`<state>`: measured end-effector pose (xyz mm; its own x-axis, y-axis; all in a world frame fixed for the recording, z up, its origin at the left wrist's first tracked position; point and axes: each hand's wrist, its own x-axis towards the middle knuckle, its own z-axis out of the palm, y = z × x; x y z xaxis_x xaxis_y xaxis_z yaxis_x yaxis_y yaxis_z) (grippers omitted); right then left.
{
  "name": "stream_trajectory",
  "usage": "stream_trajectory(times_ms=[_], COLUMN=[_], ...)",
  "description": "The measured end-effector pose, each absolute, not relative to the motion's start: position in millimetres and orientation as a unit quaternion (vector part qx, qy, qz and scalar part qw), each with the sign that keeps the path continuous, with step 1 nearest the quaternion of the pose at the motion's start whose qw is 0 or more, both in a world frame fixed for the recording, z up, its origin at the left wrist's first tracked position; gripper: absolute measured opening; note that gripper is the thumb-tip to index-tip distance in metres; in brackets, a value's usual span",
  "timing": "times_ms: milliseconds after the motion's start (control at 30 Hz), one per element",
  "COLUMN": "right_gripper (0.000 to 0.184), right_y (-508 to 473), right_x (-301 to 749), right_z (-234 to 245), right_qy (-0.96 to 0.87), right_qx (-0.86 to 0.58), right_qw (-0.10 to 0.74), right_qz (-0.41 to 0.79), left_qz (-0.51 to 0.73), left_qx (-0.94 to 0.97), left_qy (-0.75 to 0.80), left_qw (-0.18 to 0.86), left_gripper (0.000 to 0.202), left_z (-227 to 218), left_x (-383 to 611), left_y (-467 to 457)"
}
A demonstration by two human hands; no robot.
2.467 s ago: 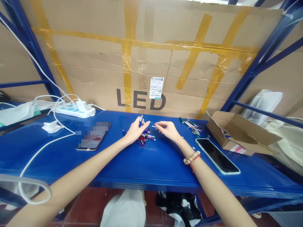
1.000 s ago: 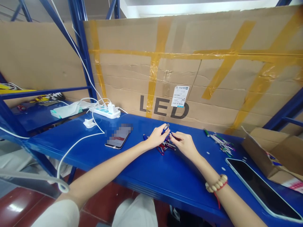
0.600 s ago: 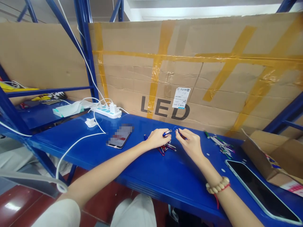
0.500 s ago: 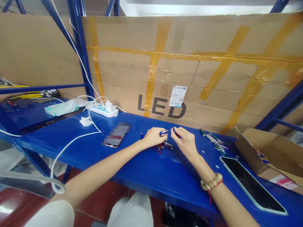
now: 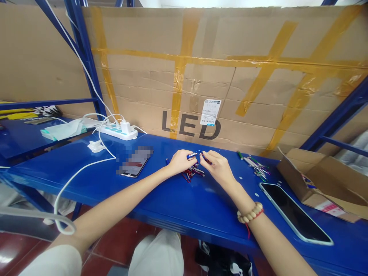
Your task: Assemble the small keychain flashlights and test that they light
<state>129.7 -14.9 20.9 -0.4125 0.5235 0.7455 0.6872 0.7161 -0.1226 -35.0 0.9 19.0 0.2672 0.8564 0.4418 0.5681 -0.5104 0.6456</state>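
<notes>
- Holding small blue cyl. (image 5: 191, 156) near blue clip-like piece (image 5: 204, 157), mid-frame; prob. a fitting step; linked or not, can't tell.
- L hand (image 5: 180, 162) pinching cyl., R hand (image 5: 217, 165) gripping clip-like piece; next move likely needs steady fingers, fine alignment.
- Red/purple clip pile (image 5: 189, 175) just below, could snag.
- Green/silver bunch (image 5: 255, 167), pale-cased phone (image 5: 296, 212), open carton (image 5: 319, 205) toward right; pwr strip (image 5: 113, 132) mid-left, clear of hands.

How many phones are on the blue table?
2: one black-edged phone left of the left hand; one pale-cased phone right of the right hand, beside the open box. The box could hide more.
</notes>
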Motion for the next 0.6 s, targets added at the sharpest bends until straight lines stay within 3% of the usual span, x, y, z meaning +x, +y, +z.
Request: stream_trajectory(times_ms=[167, 400, 467, 600], right_gripper=[0.033, 0.035, 0.036, 0.040], right_y=[-12, -1, 0, 0], right_x=[134, 145, 147, 143], right_z=[21, 17, 16, 15], right_qy=[-0.861, -0.824, -0.814, -0.781], right_qx=[-0.347, -0.392, -0.400, -0.400], right_qw=[0.371, 0.401, 0.408, 0.444], right_qz=[0.011, 0.087, 0.109, 0.180], left_qz=[0.392, 0.405, 0.436, 0.453], left_qx=[0.770, 0.749, 0.729, 0.686], left_qy=[0.480, 0.493, 0.480, 0.408], left_qw=[0.155, 0.178, 0.219, 0.397], left_gripper=[0.022, 0.024, 0.024, 0.022], left_z=[25, 19, 17, 15], left_x=[-39, -39, -39, -36], left_y=[2, 8, 10, 11])
